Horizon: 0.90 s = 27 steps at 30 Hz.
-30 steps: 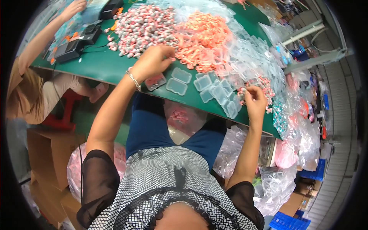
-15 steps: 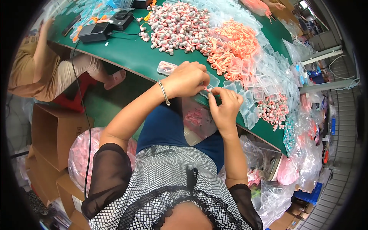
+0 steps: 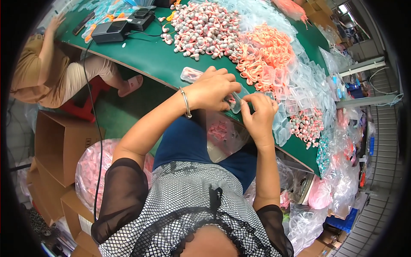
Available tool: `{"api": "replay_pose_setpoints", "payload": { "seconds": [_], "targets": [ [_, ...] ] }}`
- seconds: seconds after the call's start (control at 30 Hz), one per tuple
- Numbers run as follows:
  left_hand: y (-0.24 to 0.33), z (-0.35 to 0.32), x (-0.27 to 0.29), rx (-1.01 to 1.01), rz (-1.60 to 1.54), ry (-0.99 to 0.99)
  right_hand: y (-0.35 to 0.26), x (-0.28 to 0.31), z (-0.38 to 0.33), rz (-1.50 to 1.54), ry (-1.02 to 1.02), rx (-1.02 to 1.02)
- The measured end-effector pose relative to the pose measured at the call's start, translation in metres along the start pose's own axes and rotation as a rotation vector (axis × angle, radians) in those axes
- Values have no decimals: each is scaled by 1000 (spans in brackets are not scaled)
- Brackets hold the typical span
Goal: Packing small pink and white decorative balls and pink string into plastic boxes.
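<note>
My left hand (image 3: 213,90) is closed around a small clear plastic case (image 3: 243,93) at the table's near edge. Pink and grey earbuds (image 3: 231,101) show inside it, partly covered by my fingers. At the case's right side, the thumb and forefinger of my right hand (image 3: 260,116) are bent together against its edge. Beyond my left wrist lies another clear case (image 3: 188,73) with pink pieces in it. Farther off is a big heap of pink and grey earbuds (image 3: 205,30), beside a pile of coiled orange cords (image 3: 267,47).
Loose clear cases (image 3: 306,77) cover the green table's (image 3: 141,58) right side, beside a smaller earbud heap (image 3: 306,126). Black boxes (image 3: 110,31) with a cable stand far left. A co-worker (image 3: 40,73) sits there, near cardboard boxes (image 3: 64,145). A pink-filled bag (image 3: 96,169) is below.
My right hand has shifted slightly right, off the small pink piece between my fingertips, to the case's edge. More of the case and the earbuds inside now shows.
</note>
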State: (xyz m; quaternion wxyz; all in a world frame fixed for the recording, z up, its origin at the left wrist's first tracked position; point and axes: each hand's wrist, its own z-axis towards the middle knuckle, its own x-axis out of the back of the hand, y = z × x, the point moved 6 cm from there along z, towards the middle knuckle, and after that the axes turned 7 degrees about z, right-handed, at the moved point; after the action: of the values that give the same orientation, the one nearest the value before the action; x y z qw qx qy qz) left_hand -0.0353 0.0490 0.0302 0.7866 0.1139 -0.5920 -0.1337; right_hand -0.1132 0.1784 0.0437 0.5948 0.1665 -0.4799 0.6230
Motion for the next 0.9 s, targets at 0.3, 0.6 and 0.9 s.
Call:
{"api": "replay_pose_setpoints", "payload": {
  "seconds": [0.3, 0.6, 0.9],
  "targets": [
    [-2, 0, -7, -14, 105, 3, 26, 2, 41, -265, 61, 77],
    [0, -7, -8, -27, 67, 129, 37, -25, 59, -461, 6, 157],
    [-2, -6, -6, 28, 12, 155, 35, -20, 58, -467, 7, 206]
  ]
}}
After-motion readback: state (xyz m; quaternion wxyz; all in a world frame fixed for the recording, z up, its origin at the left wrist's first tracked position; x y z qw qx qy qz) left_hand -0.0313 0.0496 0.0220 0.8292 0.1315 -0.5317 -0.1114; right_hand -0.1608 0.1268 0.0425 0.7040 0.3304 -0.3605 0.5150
